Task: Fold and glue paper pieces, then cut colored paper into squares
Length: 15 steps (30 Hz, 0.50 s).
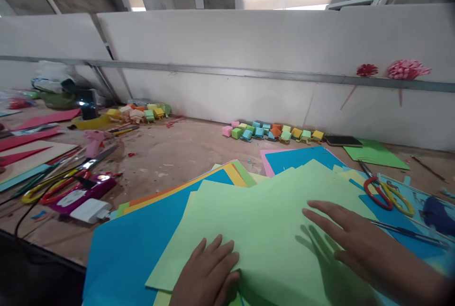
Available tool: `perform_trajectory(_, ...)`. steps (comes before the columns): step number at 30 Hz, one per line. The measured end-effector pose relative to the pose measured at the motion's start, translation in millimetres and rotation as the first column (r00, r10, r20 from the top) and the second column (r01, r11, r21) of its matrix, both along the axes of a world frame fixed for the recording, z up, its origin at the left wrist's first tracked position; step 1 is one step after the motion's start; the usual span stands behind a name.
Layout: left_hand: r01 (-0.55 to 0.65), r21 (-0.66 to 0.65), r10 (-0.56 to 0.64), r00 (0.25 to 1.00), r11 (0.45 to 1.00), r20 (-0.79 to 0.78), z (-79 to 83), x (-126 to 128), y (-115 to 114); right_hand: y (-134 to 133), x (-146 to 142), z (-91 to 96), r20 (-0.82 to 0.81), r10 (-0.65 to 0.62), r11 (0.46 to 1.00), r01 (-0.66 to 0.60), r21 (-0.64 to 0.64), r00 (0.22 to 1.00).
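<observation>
A large light green paper sheet [263, 220] is spread in front of me over other coloured sheets. My left hand [209, 273] rests on its near left part, fingers stretched and slightly apart. Above its right side my right hand [341, 230] is held open, its shadow falling on the paper. Blue paper [138, 244] sticks out on the left, with orange, yellow and green edges behind it. Close to my right wrist are scissors [387, 194] with red and yellow handles and a dark pen [408, 234].
Small coloured paper boxes [273, 131] line the wall, with a phone [343, 141] and green paper [377, 153] to their right. On the left are a pink glue gun [94, 142], more scissors [67, 185], a purple power strip [83, 194] and a white charger [91, 210].
</observation>
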State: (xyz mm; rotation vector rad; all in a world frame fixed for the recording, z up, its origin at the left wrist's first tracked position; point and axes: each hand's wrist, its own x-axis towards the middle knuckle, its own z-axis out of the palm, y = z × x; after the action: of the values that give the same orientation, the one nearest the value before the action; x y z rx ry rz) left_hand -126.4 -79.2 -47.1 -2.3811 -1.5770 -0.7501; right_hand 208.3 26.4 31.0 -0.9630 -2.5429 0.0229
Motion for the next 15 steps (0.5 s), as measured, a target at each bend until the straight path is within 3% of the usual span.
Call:
perform_trajectory(2, -0.032, 0.014, 0.029, 0.989, 0.999, 0.145, 2.1, 7, -1, 8, -7, -0.9, 0.161, 0.090, 0.987, -0.110, 0.121, 0.983)
perform_trajectory(5, 0.009, 0.082, -0.032, 0.962, 0.997, 0.272, 2.9, 14, 1, 12, -7, -1.5, 0.198, 0.136, 0.945, -0.187, 0.268, 0.971)
perform_trajectory(9, 0.089, 0.180, -0.120, 0.979, 0.980, 0.166, -5.3, 13, 12, 4, 5, 0.0, 0.240, 0.257, 0.847, -0.338, 0.410, 0.936)
perform_trajectory(12, 0.065, 0.210, -0.075, 0.996, 0.975, 0.038, -13.1, 4, 18, -5, 21, -5.4, 0.262, 0.133, 0.846, -0.247, 0.473, 0.956)
perform_trajectory(15, -0.033, 0.149, 0.032, 0.999, 0.988, 0.008, -11.3, -9, 20, -12, 41, -18.1, 0.332, 0.014, 0.812, -0.204, 0.546, 0.943)
